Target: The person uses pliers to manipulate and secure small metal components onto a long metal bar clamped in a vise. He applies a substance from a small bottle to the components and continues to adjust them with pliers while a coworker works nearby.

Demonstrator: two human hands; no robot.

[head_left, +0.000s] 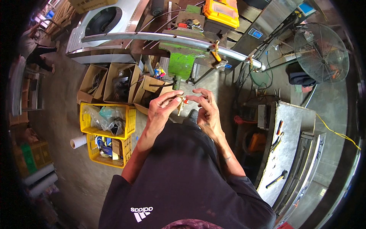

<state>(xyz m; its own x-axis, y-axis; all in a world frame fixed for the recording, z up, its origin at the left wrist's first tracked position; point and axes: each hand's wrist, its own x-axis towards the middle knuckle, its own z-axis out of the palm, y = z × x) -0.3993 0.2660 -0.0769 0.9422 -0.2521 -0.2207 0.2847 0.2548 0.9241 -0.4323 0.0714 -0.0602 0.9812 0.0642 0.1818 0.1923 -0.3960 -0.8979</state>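
Note:
In front of my body, my left hand (162, 108) pinches a small brass valve (180, 107) between thumb and fingers, its narrow end pointing down. My right hand (207, 110) is close beside it, fingers bent, with the tips at a small red bit (186, 101) next to the valve. Whether that bit belongs to the valve is too small to tell. Just beyond my hands stands a green metal bracket (181, 65). It lies below a long silver pipe (152, 37), which carries a brass valve with a yellow handle (216, 55) toward its right end.
Open cardboard boxes (119, 82) and stacked yellow crates (131, 120) stand on the left. A bench (272, 171) with hand tools is at right, a large fan (321, 53) behind it. An orange toolbox (221, 14) sits beyond the pipe. Another person (36, 53) is far left.

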